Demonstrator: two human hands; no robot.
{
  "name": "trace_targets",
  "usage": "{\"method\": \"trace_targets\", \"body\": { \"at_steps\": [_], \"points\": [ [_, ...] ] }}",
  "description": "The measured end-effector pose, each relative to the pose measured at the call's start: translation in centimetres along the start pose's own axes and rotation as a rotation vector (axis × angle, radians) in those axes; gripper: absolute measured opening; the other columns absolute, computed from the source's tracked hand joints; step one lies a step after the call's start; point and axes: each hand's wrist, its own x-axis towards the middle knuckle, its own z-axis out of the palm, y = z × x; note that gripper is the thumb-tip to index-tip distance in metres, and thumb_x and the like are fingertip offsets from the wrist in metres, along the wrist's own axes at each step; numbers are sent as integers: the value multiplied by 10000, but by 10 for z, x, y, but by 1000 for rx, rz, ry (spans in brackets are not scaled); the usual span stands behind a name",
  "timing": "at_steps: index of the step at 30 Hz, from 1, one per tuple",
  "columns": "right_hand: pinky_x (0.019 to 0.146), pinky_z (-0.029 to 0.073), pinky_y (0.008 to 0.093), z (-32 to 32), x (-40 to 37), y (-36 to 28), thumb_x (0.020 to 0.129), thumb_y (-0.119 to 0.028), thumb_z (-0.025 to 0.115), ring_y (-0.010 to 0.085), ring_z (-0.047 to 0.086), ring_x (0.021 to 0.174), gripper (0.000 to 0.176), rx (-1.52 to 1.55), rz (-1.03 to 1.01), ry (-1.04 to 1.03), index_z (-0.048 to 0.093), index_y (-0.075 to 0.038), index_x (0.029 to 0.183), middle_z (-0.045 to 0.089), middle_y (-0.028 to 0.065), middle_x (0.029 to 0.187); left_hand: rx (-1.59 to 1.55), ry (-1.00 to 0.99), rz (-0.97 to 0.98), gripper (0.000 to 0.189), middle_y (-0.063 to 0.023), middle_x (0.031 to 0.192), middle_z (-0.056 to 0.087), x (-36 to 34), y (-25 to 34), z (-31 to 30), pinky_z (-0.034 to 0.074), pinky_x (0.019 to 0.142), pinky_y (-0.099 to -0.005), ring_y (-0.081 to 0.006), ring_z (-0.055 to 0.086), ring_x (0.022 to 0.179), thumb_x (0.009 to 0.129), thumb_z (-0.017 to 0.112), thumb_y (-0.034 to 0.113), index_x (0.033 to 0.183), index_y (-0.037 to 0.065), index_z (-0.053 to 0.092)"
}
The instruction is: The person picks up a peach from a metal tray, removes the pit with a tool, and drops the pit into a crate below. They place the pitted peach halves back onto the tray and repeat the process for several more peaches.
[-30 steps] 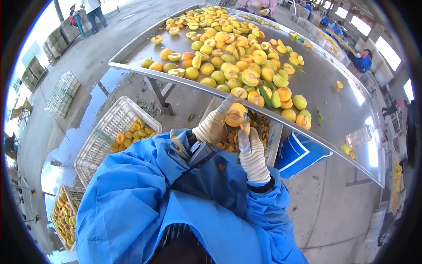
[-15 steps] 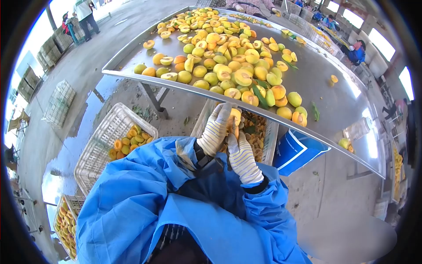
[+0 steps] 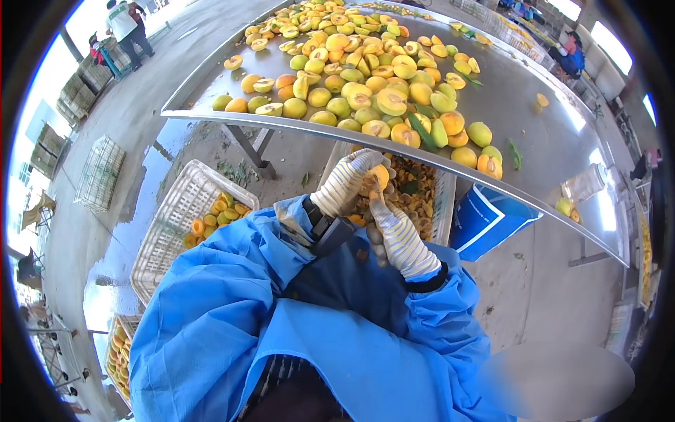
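Here, the left hand (image 3: 347, 184) clasps a fruit (image 3: 369, 184) just beyond the right hand (image 3: 403, 240), whose own grip cannot be discerned.

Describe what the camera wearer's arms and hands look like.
Both arms wear loose, creased blue sleeves. The left hand and right hand wear whitish gloves with thin stripes, greyish and dirty-looking towards the fingers. A black band circles the right wrist; a dark, box-like piece sits by the left. No cables or lettering are discernible.

Cut yellow-orange fruit (image 3: 380, 173) in left fingers (image 3: 363, 160)
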Motion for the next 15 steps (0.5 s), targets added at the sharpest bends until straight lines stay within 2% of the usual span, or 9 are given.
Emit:
{"method": "trace_targets", "body": {
  "at_steps": [2, 5, 6, 7, 9, 10, 13, 14, 15],
  "points": [
    [356, 377, 277, -2, 1, 1, 964, -524, 503, 113, 407, 388, 429, 146, 38, -60, 503, -101, 1035, 439, 5, 579, -7, 57, 37, 376, -155, 939, 658, 0, -2, 2, 571, 689, -394, -275, 659, 742, 876, 684, 350, 1063, 37, 590],
    [342, 362, 270, 5, 6, 4, 953, -561, 499, 116, 421, 394, 443, -50, -81, 37, 519, -119, 930, 440, -5, 572, 12, 87, 32, 369, -153, 922, 654, 4, -4, 4, 569, 675, -389, -270, 652, 728, 872, 685, 346, 1053, 40, 585],
    [341, 364, 271, 8, 14, 13, 954, -563, 495, 120, 416, 392, 443, -286, -217, 172, 517, -121, 932, 438, -6, 575, 33, 80, -13, 371, -152, 922, 652, 5, -3, 3, 568, 673, -389, -269, 651, 731, 872, 684, 347, 1055, 41, 581],
    [346, 365, 273, 4, 13, 16, 954, -559, 501, 118, 417, 395, 443, -195, -155, 124, 520, -117, 965, 437, -6, 579, 53, 75, -59, 373, -151, 922, 651, 5, -4, 3, 568, 671, -390, -268, 650, 734, 873, 683, 348, 1058, 42, 577],
    [356, 366, 276, 1, 7, 9, 952, -550, 511, 114, 419, 400, 450, -22, -35, 22, 524, -107, 1032, 435, -6, 587, 49, 90, 13, 373, -152, 933, 647, 4, -12, 2, 571, 673, -397, -268, 652, 742, 876, 679, 351, 1056, 42, 574],
    [357, 343, 258, 1, -2, -1, 940, -571, 521, 97, 411, 404, 439, 144, 70, -55, 535, -135, 991, 431, -23, 588, 49, 94, 63, 373, -153, 938, 645, 4, -13, 3, 572, 675, -400, -267, 652, 746, 877, 677, 353, 1055, 42, 573],
    [320, 264, 221, -3, -1, -4, 947, -578, 501, 72, 342, 353, 445, 292, 74, -183, 531, -134, 937, 420, -40, 564, -3, 74, 159, 386, -157, 956, 640, 1, -10, 14, 579, 690, -415, -269, 655, 751, 871, 682, 370, 1064, 53, 573],
    [311, 267, 226, -4, -2, -8, 948, -568, 506, 71, 345, 350, 436, 288, 113, -161, 534, -133, 935, 405, -42, 549, -56, 4, -1, 414, -158, 963, 640, -2, -2, 13, 581, 720, -426, -275, 659, 760, 854, 700, 397, 1071, 67, 575],
    [309, 267, 224, -5, -1, -9, 949, -563, 508, 70, 344, 347, 432, 295, 108, -191, 534, -132, 935, 405, -43, 544, -72, 4, -18, 419, -158, 963, 640, -2, 1, 12, 580, 717, -427, -278, 660, 761, 848, 704, 402, 1072, 71, 575]
  ]
}}
